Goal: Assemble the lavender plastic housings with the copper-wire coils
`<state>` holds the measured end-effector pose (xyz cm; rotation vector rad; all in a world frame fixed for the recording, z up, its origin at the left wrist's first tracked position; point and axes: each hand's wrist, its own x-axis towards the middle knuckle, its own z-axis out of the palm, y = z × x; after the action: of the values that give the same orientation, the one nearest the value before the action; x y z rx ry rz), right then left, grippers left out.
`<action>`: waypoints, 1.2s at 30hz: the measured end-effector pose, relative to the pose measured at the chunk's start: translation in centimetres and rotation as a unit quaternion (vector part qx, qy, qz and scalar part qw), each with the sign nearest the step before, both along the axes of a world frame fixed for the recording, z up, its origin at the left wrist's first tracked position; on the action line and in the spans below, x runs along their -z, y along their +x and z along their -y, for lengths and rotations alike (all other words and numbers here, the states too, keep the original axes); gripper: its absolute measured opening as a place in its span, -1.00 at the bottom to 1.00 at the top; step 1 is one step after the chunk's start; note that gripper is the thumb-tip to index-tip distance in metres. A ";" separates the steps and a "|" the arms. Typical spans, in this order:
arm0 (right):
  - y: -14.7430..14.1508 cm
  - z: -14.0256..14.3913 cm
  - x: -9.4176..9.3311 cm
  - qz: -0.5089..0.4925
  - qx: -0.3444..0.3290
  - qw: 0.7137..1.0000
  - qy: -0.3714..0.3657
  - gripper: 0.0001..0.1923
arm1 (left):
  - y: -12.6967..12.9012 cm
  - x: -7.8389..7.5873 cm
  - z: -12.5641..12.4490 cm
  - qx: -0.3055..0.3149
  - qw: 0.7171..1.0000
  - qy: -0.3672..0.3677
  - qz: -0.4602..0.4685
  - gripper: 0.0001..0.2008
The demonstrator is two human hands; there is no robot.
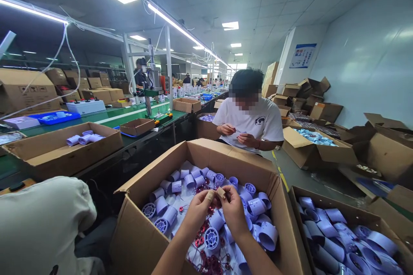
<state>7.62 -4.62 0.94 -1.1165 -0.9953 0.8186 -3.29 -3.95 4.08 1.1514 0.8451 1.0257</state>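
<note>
My left hand (199,209) and my right hand (235,209) meet over an open cardboard box (146,206) in front of me. Their fingertips pinch a small part between them, too small to identify; one fingertip is taped. The box holds several pale lilac plastic fan housings (211,238) and small red wired parts (202,227). Both forearms reach in from the bottom edge.
A second box of lilac housings (346,234) stands at the right. A person in a white shirt (250,122) sits opposite, handling a small part. A green workbench (106,117) with boxes and a press (151,88) runs along the left. Cardboard boxes (318,148) litter the right floor. A white sleeve (41,223) is at the lower left.
</note>
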 end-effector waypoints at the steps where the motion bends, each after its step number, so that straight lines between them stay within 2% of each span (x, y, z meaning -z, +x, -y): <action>1: 0.0 0.1 -0.1 -0.001 0.000 1.000 0.002 -0.60 | 0.1 -0.1 0.0 -0.009 1.000 0.008 -0.004 -0.41; 3: 0.0 0.2 -0.3 0.017 0.006 1.000 0.008 -0.63 | 0.4 -0.4 0.1 -0.035 0.999 0.032 -0.013 -0.44; 6: 0.1 0.5 -0.5 0.098 0.034 0.994 0.037 -0.71 | 0.9 -0.4 0.1 -0.069 0.995 0.055 -0.047 -0.45; 8: 0.3 0.7 -0.5 0.166 0.055 0.982 0.065 -0.76 | 1.1 -0.2 0.0 -0.073 0.993 0.044 -0.082 -0.43; 11: 0.7 0.7 -0.3 0.263 0.079 0.956 0.100 -0.79 | 1.3 0.2 -0.2 -0.045 0.993 -0.005 -0.109 -0.38; 16: 0.9 0.5 -0.4 0.373 0.106 0.907 0.164 -0.71 | 0.8 0.2 -0.3 -0.006 0.998 -0.059 -0.015 -0.39; 19: 0.9 0.5 -0.5 0.388 0.123 0.896 0.178 -0.70 | 0.3 0.0 -0.2 0.010 0.993 -0.107 0.056 -0.46; 22: 0.8 0.6 -0.7 0.361 0.132 0.907 0.172 -0.72 | -0.2 -0.2 0.0 0.030 0.984 -0.139 0.102 -0.52; 28: 0.6 1.0 -1.1 0.231 0.117 0.954 0.152 -0.79 | -0.4 -0.3 0.4 0.049 0.980 -0.129 0.141 -0.54; 36: 0.2 1.4 -2.0 0.077 0.052 0.994 0.052 -0.71 | 0.3 0.1 0.7 0.037 0.977 -0.115 0.178 -0.54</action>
<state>7.78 -6.00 2.97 -1.1447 -1.0865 0.5969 -2.95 -4.65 4.02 0.7674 0.6099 1.0051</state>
